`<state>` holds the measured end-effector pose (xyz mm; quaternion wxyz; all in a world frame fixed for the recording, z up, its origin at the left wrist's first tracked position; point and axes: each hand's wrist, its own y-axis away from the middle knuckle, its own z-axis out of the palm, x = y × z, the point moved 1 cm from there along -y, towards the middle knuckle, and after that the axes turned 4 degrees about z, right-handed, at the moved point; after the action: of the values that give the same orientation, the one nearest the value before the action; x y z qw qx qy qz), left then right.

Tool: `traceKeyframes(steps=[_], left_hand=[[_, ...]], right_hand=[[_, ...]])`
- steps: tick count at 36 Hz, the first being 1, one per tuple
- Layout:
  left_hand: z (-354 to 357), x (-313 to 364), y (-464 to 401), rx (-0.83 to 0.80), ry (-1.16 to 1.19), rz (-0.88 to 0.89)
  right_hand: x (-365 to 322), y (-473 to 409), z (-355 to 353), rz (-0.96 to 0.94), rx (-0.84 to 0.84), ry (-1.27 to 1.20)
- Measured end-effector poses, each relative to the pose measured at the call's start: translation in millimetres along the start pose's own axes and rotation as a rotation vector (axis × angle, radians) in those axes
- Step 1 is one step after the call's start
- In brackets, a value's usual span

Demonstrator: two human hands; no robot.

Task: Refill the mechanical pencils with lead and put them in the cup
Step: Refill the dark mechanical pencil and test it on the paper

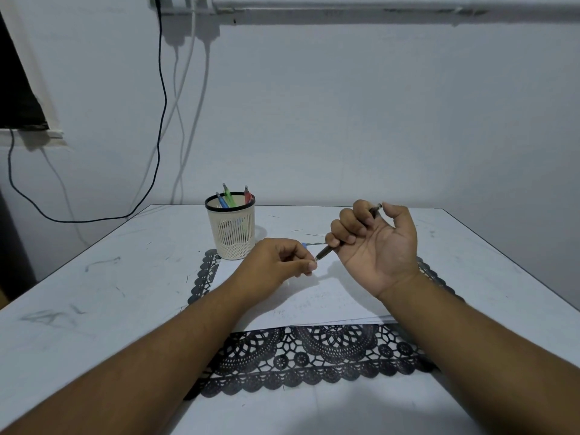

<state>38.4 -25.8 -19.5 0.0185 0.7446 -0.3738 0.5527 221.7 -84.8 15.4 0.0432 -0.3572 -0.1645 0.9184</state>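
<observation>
Gripping a dark pencil (pixel 326 250), right hand (pixel 376 246) meets left hand (pixel 276 265).

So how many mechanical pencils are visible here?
4. Three stand in the cup: blue, green, red. The right hand grips a dark one. The hands may hide others.

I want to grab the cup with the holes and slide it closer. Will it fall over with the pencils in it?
Probably not, if you push low. The cup looks like thin slotted plastic, so likely light and easy to slide on the smooth table. It is taller than wide, and the pencils lean out above its rim, so a push near the top might tip it.
</observation>
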Motion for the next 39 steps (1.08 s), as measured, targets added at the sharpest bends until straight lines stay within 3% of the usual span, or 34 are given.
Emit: traceKeyframes(steps=[9,39], left_hand=[[-0.5,1.5,0.2,-0.004,0.015,0.003],[0.6,5.1,1.5,0.019,-0.010,-0.019]], right_hand=[[-3.0,0.4,-5.3,-0.006,0.076,-0.078],[-3.4,0.9,-4.7,-0.017,0.037,-0.016]])
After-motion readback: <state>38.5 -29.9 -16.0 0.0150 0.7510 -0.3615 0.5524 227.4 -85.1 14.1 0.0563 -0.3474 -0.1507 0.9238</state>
